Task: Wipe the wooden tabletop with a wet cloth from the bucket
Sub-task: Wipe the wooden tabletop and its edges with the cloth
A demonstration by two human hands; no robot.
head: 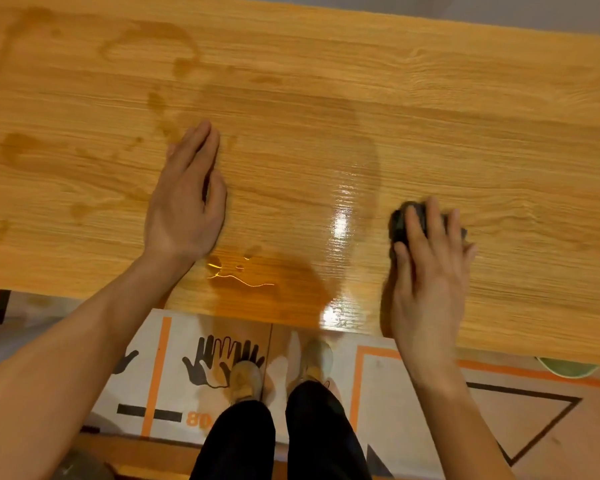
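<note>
1. On the wooden tabletop (326,98), left of centre, the left hand (184,202) lies flat, fingers straight, its grip slack and holding nothing.
2. Just beside its wrist, a puddle (257,282) glistens at the near edge.
3. Farther right, the right hand (430,271) presses the dark cloth (400,223) with spread fingers.

Left hand (184,206) lies flat; right hand (430,271) presses, fingers (417,225) spread.

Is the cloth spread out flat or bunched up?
Bunched up: the cloth is a small dark wad under the right hand's fingers.
</note>
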